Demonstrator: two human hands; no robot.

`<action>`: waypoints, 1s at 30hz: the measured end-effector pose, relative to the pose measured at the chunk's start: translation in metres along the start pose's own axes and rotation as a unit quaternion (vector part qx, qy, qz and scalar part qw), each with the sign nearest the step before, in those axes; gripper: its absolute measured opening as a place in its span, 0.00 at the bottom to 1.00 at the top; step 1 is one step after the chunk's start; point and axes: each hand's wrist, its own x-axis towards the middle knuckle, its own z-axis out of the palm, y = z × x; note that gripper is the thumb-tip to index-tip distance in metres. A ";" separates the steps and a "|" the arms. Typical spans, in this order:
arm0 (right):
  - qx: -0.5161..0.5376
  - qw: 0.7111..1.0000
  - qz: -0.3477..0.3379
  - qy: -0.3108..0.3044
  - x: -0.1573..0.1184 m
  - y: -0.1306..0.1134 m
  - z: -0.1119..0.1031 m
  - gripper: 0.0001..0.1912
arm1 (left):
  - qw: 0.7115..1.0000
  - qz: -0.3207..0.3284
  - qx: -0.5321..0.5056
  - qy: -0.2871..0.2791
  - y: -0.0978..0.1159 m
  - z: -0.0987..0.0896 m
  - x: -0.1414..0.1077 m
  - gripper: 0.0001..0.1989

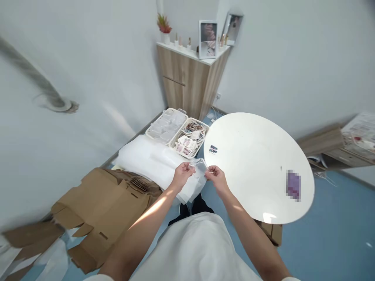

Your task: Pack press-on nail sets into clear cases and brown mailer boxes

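Observation:
Between my two hands, above the floor beside the round table, is a small clear plastic box (200,167). My left hand (183,174) pinches its left side with closed fingers. On its right edge, my right hand (216,176) grips it between thumb and fingers. Just beyond the hands stands a white basket (173,145) full of small printed cards (187,143). A card with dark press-on nails (213,149) lies on the white round table (249,156), near its left edge.
Another white basket (148,134) holds clear plastic boxes (168,123). White wrapping sheet (143,154) and flattened brown cardboard (102,207) lie to the left. A wooden cabinet (187,82) fills the corner. A blurred purple patch (293,185) shows on the table's right side.

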 end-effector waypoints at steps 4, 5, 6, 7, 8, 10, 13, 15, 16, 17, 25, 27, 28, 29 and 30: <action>0.020 0.999 0.031 0.020 -0.026 0.002 -0.034 0.16 | 0.999 -0.018 0.011 -0.049 -0.001 0.030 -0.008 0.17; 0.019 0.999 0.033 0.032 -0.031 0.001 -0.043 0.16 | 0.998 -0.025 0.019 -0.059 -0.001 0.037 -0.008 0.17; 0.019 0.998 0.033 0.048 -0.035 0.001 -0.052 0.17 | 0.996 -0.033 0.030 -0.072 -0.002 0.044 -0.009 0.17; 0.022 0.997 0.030 0.065 -0.039 0.000 -0.061 0.17 | 0.994 -0.040 0.042 -0.087 -0.002 0.052 -0.008 0.17; 0.026 0.996 0.024 0.078 -0.043 -0.002 -0.069 0.17 | 0.992 -0.046 0.054 -0.103 -0.003 0.060 -0.007 0.17; 0.024 0.996 0.008 0.090 -0.050 -0.005 -0.087 0.17 | 0.987 -0.054 0.076 -0.130 -0.007 0.079 -0.004 0.18; -0.004 0.996 -0.010 0.091 -0.058 -0.008 -0.114 0.18 | 0.978 -0.055 0.117 -0.162 -0.016 0.111 0.000 0.20; -0.011 0.995 -0.007 0.103 -0.062 -0.009 -0.134 0.19 | 0.969 -0.047 0.146 -0.193 -0.022 0.133 0.003 0.20; -0.007 0.994 -0.003 0.109 -0.064 -0.008 -0.144 0.19 | 0.964 -0.044 0.156 -0.209 -0.025 0.144 0.004 0.21; -0.001 0.993 -0.001 0.117 -0.066 -0.008 -0.154 0.18 | 0.960 -0.042 0.163 -0.222 -0.028 0.153 0.005 0.22; 0.061 0.984 0.001 0.166 -0.073 -0.003 -0.228 0.16 | 0.892 0.044 0.302 -0.334 -0.045 0.204 0.005 0.45; 0.059 0.986 0.005 0.158 -0.073 -0.002 -0.240 0.16 | 0.863 0.085 0.352 -0.353 -0.048 0.216 0.004 0.49; 0.056 0.987 0.009 0.154 -0.072 -0.002 -0.246 0.16 | 0.854 0.098 0.367 -0.356 -0.050 0.222 0.005 0.47; 0.052 0.987 0.013 0.150 -0.072 -0.001 -0.251 0.16 | 0.850 0.106 0.375 -0.355 -0.052 0.228 0.005 0.44; 0.048 0.988 0.016 0.148 -0.071 -0.001 -0.255 0.16 | 0.848 0.110 0.378 -0.354 -0.054 0.233 0.006 0.41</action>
